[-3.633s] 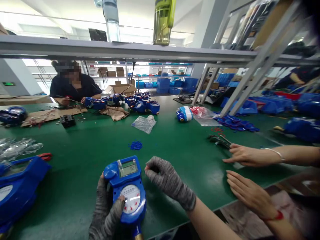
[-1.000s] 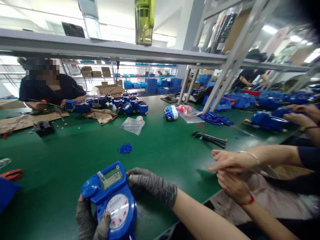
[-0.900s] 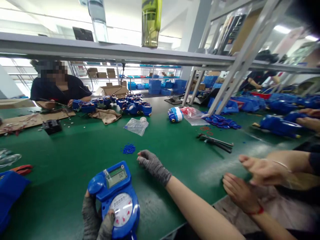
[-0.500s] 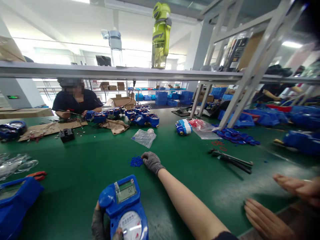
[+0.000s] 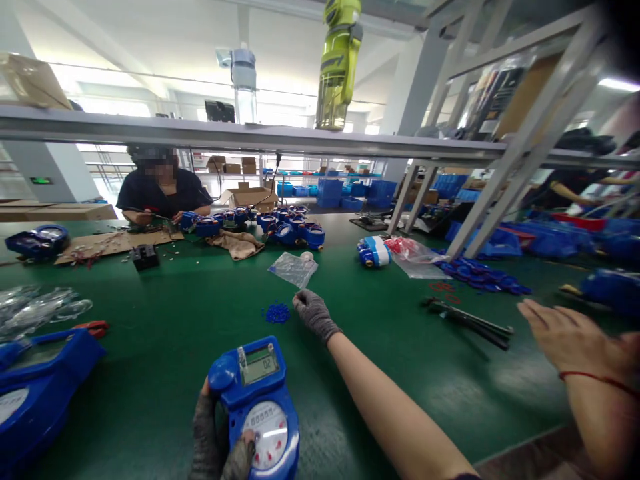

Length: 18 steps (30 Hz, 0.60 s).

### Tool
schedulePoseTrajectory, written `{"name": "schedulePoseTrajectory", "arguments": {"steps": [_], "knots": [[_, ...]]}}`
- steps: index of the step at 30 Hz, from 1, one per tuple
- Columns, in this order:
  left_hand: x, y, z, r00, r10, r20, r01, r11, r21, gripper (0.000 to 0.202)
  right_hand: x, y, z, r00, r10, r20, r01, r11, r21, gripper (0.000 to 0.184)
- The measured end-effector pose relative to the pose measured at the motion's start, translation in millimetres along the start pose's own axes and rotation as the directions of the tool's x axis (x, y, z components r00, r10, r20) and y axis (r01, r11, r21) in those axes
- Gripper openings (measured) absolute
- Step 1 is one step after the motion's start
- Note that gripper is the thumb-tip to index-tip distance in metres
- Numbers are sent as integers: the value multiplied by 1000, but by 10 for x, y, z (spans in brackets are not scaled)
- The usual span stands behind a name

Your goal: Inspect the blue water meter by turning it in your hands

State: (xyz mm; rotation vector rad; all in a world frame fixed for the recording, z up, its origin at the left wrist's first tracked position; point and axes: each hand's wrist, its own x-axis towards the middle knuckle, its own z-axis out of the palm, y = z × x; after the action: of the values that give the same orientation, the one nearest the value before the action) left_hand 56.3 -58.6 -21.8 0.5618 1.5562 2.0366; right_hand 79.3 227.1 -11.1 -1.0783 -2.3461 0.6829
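Observation:
My left hand, in a grey fingerless-style glove, is closed around a blue water meter near the bottom of the view. Its small display shows digits, and its round white dial faces up, with my thumb against the dial's edge. Out over the green table, my gloved right hand is closed with thumb and fingertips together. Whatever it pinches is too small to make out. Just left of those fingertips lies a pile of tiny blue parts.
More blue meters stand at the left, by clear plastic rings. Ahead lies a plastic bag. Black-handled pliers rest to the right. A co-worker's hand reaches in at right; another person sits opposite. A shelf crosses overhead.
My right hand has drawn slightly away from the blue pile, its fingertips now apart from it. The co-worker's hand at right has lifted and come forward. The view has shifted a little.

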Motion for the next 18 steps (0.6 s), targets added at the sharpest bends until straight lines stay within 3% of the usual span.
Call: {"name": "schedulePoseTrajectory", "arguments": {"steps": [2, 4, 6, 8, 10, 12, 14, 18], "knots": [[-40, 81, -11, 996, -61, 62, 66, 995, -76, 92, -238, -243, -161, 992, -123, 17, 121, 988, 93, 23], [-62, 132, -33, 987, -96, 132, 114, 984, -138, 99, -552, -551, -325, 938, -346, 15, 330, 905, 268, 19], [-65, 146, -64, 982, -91, 168, 121, 977, -174, 102, -866, -848, -461, 837, -541, 79, 489, 806, 334, 16], [-58, 132, -96, 980, -78, 182, 109, 979, -170, 100, -1109, -1066, -527, 722, -673, 160, 616, 731, 295, 17], [-51, 108, -122, 980, -68, 189, 94, 987, -129, 98, -1245, -1186, -514, 621, -751, 223, 714, 660, 234, 17], [-48, 90, -138, 982, -57, 180, 72, 994, -78, 98, -1288, -1227, -457, 558, -789, 258, 770, 608, 193, 16], [-50, 86, -146, 986, -37, 162, 46, 998, -50, 97, -1276, -1226, -407, 532, -800, 278, 791, 587, 173, 16], [-54, 105, -156, 984, -23, 178, 34, 998, -57, 94, -1231, -1213, -391, 527, -797, 294, 780, 591, 205, 16]]}}
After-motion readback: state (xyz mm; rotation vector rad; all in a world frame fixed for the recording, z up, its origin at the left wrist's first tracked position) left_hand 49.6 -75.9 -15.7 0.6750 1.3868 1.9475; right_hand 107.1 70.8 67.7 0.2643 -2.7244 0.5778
